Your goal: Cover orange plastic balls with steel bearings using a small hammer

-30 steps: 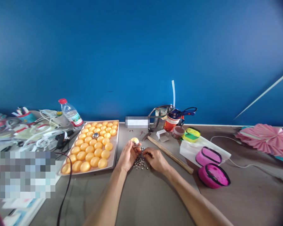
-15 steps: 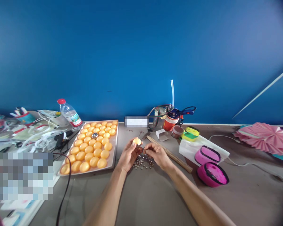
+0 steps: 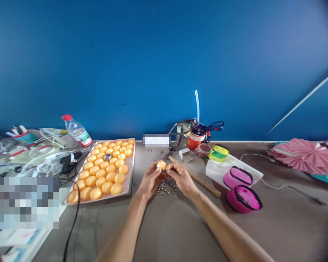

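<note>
My left hand (image 3: 149,180) holds a small yellow-orange ball (image 3: 161,165) at its fingertips, above a heap of small shiny metal beads (image 3: 166,185) on the grey table. My right hand (image 3: 182,177) has its fingers pinched together against the right side of the same ball; what it pinches, if anything, is too small to see. A tray (image 3: 128,181) to the left holds several rows of the same yellow-orange balls (image 3: 106,167), one spot filled with silvery beads (image 3: 107,157).
A wooden stick (image 3: 196,178) lies to the right of my hands. Two pink round cases (image 3: 242,189), a white sheet, a yellow-green sponge, a cup of tools (image 3: 195,140) and a pink paper fan (image 3: 303,154) lie right. A water bottle (image 3: 76,131), cables and clutter sit left.
My right hand rose from the bead heap and came up to the ball in my left hand. The left hand lifted the ball slightly to the right.
</note>
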{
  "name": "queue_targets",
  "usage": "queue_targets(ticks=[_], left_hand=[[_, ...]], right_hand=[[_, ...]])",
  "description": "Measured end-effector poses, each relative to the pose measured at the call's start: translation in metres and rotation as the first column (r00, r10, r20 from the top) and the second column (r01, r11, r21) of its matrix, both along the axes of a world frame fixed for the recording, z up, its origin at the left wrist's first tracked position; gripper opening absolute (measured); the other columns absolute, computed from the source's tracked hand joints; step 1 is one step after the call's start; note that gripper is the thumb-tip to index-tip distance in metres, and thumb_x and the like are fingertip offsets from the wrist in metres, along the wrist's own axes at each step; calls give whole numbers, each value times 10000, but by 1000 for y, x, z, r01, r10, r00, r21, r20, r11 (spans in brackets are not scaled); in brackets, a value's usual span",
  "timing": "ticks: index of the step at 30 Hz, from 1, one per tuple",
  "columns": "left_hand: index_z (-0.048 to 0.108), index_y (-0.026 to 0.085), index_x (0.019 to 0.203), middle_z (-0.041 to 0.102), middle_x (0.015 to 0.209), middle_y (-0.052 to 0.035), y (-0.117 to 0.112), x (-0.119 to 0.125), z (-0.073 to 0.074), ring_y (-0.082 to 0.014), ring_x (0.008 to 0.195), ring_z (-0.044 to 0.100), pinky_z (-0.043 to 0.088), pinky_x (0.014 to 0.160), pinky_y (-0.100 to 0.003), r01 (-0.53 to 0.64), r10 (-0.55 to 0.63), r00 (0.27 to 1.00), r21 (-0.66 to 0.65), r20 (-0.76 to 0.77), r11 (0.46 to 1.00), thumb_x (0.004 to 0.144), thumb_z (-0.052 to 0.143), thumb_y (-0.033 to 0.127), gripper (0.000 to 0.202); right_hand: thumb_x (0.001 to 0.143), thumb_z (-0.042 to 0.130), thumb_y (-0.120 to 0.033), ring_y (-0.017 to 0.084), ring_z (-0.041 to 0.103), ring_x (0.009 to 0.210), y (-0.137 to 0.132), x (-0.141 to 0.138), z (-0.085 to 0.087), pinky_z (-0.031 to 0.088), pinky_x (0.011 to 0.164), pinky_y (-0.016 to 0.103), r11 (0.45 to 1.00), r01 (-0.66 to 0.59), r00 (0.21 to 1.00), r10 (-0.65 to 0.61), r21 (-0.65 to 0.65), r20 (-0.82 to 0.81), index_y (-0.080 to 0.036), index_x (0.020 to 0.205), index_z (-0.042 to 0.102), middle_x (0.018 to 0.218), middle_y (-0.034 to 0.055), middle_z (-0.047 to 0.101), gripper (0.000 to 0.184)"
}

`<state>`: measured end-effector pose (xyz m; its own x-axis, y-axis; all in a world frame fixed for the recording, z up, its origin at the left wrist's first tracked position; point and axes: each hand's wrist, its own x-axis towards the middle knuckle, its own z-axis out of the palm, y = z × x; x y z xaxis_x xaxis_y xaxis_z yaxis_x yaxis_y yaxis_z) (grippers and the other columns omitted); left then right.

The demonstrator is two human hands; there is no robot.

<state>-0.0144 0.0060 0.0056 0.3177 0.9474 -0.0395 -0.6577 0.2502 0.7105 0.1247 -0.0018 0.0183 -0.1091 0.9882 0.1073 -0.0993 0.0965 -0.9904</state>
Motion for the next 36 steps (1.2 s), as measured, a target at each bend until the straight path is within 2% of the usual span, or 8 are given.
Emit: queue_targets(ticks=[13, 25, 31, 36], left_hand=[[635, 185, 955, 611, 920, -16, -1, 2, 0, -122, 779, 557, 432, 764, -281, -13, 13, 1000, 10, -4, 1000, 714, 696, 230, 253], [618, 179, 955, 599, 913, -29, -1, 4, 2, -143, 831, 551, 433, 791, -295, -65, 68, 996, 58, -63, 996, 694, 711, 245, 285], [615, 178, 953, 588, 902, -21, -2, 7, 1, -148, 838, 546, 433, 812, -305, -115, 130, 979, 102, -157, 988, 684, 717, 250, 296], [605, 170, 979, 589, 926, -33, -3, 7, -6, -159, 856, 544, 435, 808, -302, -152, 185, 951, 146, -249, 978, 696, 706, 269, 317]], right_hand=[[719, 561, -301, 115, 415, 582, -2, -1, 3, 346, 582, 247, 998, 18, 999, -16, -59, 33, -188, 736, 525, 653, -28, 482, 121], [740, 540, -281, 155, 514, 699, 1, 2, -1, 389, 692, 276, 1000, 14, 997, -12, -20, 81, -185, 749, 558, 711, -4, 565, 98], [716, 539, -258, 145, 496, 655, 2, 3, 1, 383, 673, 274, 998, 61, 986, -57, -21, 155, -177, 714, 577, 667, -11, 562, 89], [715, 548, -279, 139, 494, 642, 4, 3, -5, 384, 638, 267, 997, 77, 987, -72, -31, 140, -173, 724, 563, 667, -9, 563, 107]])
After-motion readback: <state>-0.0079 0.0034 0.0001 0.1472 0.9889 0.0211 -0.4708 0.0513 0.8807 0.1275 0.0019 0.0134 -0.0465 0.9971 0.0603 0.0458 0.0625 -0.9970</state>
